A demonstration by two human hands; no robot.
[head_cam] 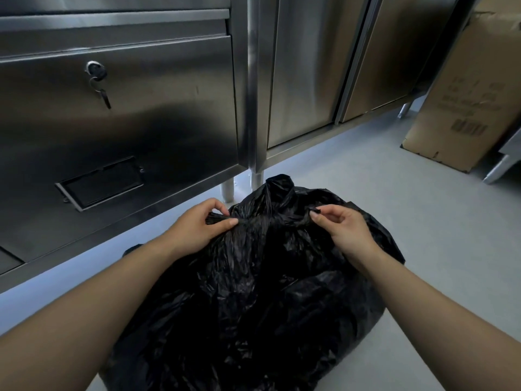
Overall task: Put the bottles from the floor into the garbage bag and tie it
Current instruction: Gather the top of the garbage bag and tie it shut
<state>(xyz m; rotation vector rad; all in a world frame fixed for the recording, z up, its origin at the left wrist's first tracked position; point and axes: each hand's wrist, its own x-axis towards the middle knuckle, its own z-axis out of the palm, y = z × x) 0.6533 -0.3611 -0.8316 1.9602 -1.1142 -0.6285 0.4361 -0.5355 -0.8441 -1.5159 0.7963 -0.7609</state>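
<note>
Black and shiny, the garbage bag point(253, 292) sits on the grey floor point(423, 221), right in front of the person and close to a big metal cabinet point(127, 131). The bag looks full and lumpy, and what is inside it is hidden. Both bare arms reach out from the bottom corners over the bag. The left hand point(197, 230) is at the left side of the bag's top. Its thumb and fingers are curled and pinch a twisted bit of the plastic. The right hand point(346, 230) is at the right side of the top, apart from the left one. Its thumb and first finger pinch another small bit of the plastic, and its other fingers are bent loosely. Between the two hands the plastic is bunched up, and a scrunched flap sticks up behind them. A key point(103, 95) hangs from a lock point(95, 69) on the cabinet door. A brown cardboard box point(465, 108) stands on the floor far off to the right.
</note>
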